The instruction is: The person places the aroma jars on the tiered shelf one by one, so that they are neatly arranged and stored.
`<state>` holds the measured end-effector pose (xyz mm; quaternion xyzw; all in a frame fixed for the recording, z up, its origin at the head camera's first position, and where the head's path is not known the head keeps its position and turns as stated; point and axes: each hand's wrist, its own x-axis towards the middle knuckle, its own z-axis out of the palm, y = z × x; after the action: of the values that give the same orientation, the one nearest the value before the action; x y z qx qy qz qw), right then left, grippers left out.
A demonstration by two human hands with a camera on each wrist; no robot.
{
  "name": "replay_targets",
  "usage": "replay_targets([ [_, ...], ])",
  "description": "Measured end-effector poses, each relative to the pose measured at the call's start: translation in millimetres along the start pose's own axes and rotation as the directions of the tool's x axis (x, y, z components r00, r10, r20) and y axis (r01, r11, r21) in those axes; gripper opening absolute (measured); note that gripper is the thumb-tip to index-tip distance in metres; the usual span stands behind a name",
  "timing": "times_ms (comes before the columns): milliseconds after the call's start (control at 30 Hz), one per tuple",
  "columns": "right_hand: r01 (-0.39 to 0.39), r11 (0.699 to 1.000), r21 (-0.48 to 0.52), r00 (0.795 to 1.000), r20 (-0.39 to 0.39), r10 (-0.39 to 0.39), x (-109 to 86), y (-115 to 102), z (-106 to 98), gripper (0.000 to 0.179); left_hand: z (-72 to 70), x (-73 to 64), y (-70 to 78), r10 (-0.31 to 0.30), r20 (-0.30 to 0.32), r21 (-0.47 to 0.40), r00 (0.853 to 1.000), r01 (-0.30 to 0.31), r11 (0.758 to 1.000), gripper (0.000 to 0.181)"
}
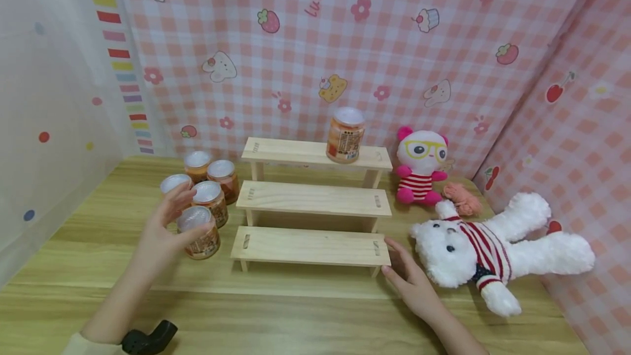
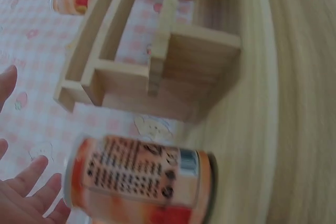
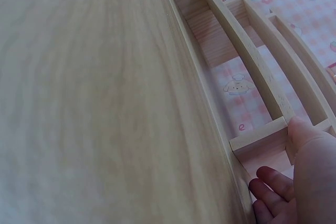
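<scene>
My left hand (image 1: 170, 221) hovers at the front jar (image 1: 202, 234), thumb spread from the fingers. In the left wrist view, those fingers (image 2: 37, 182) are beside the jar's lid, apart from it. This jar (image 2: 142, 177) has a pale lid and an orange printed label. Several similar jars stand behind it. A three-step wooden rack (image 1: 310, 245) stands to their right, one jar (image 1: 346, 136) upright on its top step. At the lowest step's right end, my right hand (image 1: 411, 286) rests its thumb against the board, the other fingers loosely bent beside it.
Right of the rack sit a pink-and-white panda doll (image 1: 421, 163) and a pink yarn bundle (image 1: 462, 199). A white plush bear (image 1: 483, 251) lies nearby. Checked cloth (image 1: 296, 43) hangs behind the wooden table (image 1: 276, 322). A black strap piece (image 1: 150, 338) shows at the left wrist.
</scene>
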<state>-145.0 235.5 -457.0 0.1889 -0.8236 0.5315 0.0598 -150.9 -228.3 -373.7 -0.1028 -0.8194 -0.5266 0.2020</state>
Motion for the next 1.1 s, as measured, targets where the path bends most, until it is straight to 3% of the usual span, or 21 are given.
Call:
replay_targets([
  [367, -0.015, 1.0, -0.023, 1.0, 0.012, 0.015, -0.4, 4, 0, 0.055, -9.9, -3.8, -27.2, 0.031, 0.009, 0.042, 0.999, -0.032, 0.999, 0.085],
  [600, 0.006, 1.0, -0.028, 1.0, -0.004, -0.006, 0.2, 3, 0, 0.055, -10.8, -5.9, -44.6, -0.008, 0.056, 0.061, 0.998, 0.004, 0.998, 0.086],
  [1100, 0.005, 1.0, -0.016, 1.0, -0.012, -0.005, -0.6, 0, 0, 0.054, 0.1, -12.7, -56.8, -0.068, 0.071, 0.002, 0.995, 0.068, 0.998, 0.079],
])
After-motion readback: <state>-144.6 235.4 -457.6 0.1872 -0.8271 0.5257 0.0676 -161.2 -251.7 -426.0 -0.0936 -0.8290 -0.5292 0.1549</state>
